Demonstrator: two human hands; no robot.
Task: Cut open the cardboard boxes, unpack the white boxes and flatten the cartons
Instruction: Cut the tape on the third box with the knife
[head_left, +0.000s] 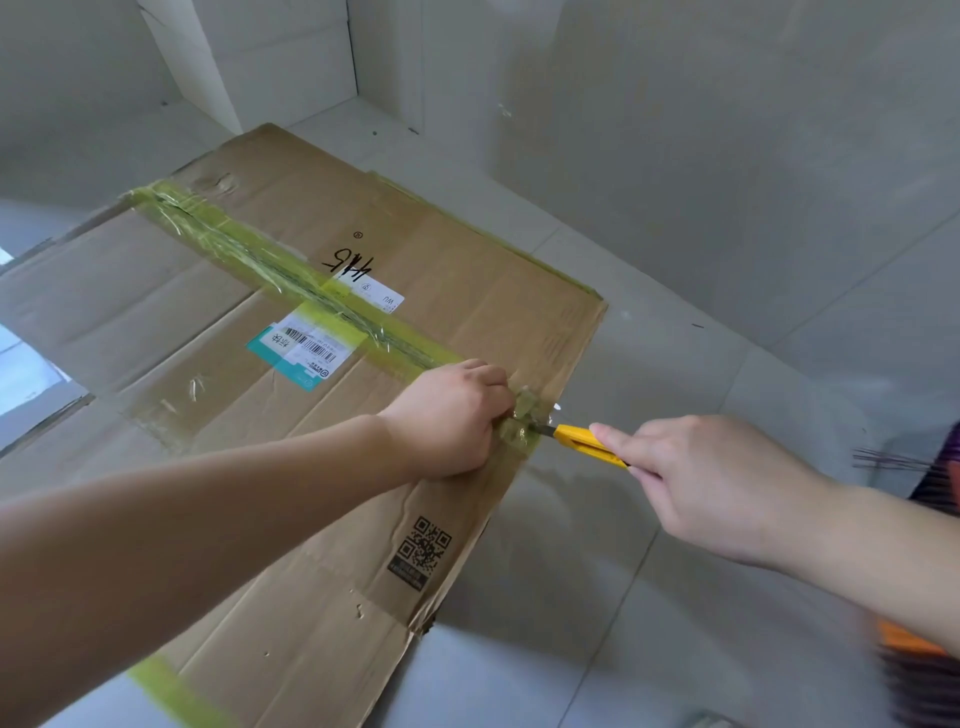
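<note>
My left hand (451, 420) is a closed fist at the end of a bare forearm stretched across from the lower left, knuckles up. Just beyond its fingers, my right hand (696, 478) reaches in from the right, fingers (618, 441) curled.

We've got one view only: head cam, wide-angle, looking fwd and down from above. It sits close over the big flat brown cardboard box (291, 415), which fills the left and centre of frame. Grey tiled floor (701, 291) runs to the upper right; both forearms enter from the bottom edge.
</note>
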